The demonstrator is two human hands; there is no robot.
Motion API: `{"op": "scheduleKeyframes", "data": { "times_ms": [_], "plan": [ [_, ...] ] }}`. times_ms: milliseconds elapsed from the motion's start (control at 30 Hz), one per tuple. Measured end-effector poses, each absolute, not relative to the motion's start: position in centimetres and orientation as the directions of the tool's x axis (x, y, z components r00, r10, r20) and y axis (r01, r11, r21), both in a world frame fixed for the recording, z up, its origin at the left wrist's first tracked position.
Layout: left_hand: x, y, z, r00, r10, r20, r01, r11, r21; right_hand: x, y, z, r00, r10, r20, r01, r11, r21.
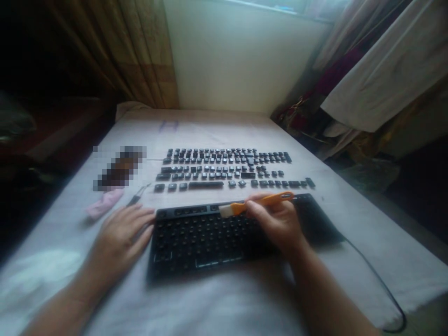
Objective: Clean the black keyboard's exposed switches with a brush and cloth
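Note:
A black keyboard base (210, 240) with its keycaps off lies on the cloth-covered table. My right hand (276, 221) is closed round the orange handle of a brush (241, 207), whose pale bristles are over the top strip of the keyboard. Against the keyboard's left edge rests my left hand (126, 231), fingers stretched out and holding nothing. Loose black keycaps (206, 184) are laid out in several rows behind the keyboard. Just beyond my left fingers is a thin tool with a dark handle (134, 200), partly hidden.
A pink cloth (105, 204) lies at the left beside a blurred-out patch (121, 168). The keyboard's cable (378, 280) runs off the right front side. Curtains (143, 56) hang behind on the left, and fabrics (388, 70) hang at the right.

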State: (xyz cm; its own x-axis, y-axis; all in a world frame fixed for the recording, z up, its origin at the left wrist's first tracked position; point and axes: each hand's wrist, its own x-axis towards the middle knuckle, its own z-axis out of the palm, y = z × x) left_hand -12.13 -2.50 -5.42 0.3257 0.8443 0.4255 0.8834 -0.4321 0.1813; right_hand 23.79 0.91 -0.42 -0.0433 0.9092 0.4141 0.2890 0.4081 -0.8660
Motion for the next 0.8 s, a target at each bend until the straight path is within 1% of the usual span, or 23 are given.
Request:
{"op": "scheduleKeyframes", "data": {
  "times_ms": [67,200,267,467,667,800],
  "plan": [
    [-12.20,-2.31,-5.58,0.331,0.834,0.442,0.881,-0.440,0.172,24.05,1.13,-0.53,-0.109,0.919,0.378,0.256,0.394,-0.883],
    [-12.16,-2.02,-5.88,0.332,0.810,0.484,0.883,-0.447,0.143,24.21,1.32,-0.57,-0.261,0.896,0.360,0.227,0.419,-0.879],
    [-12.06,-1.89,-6.00,0.328,0.801,0.501,0.887,-0.444,0.128,24.22,1.35,-0.64,-0.308,0.885,0.349,0.216,0.422,-0.881],
    [-11.81,-1.73,-6.34,0.318,0.785,0.531,0.896,-0.432,0.102,24.41,1.44,-0.84,-0.363,0.875,0.321,0.212,0.413,-0.886],
    [-11.86,-1.96,-6.23,0.323,0.790,0.521,0.900,-0.427,0.089,24.05,1.31,-0.79,-0.415,0.869,0.270,0.239,0.391,-0.889],
    [-11.63,-1.95,-5.93,0.319,0.804,0.502,0.910,-0.408,0.075,23.89,1.22,-0.86,-0.417,0.870,0.264,0.214,0.377,-0.901]
  ]
}}
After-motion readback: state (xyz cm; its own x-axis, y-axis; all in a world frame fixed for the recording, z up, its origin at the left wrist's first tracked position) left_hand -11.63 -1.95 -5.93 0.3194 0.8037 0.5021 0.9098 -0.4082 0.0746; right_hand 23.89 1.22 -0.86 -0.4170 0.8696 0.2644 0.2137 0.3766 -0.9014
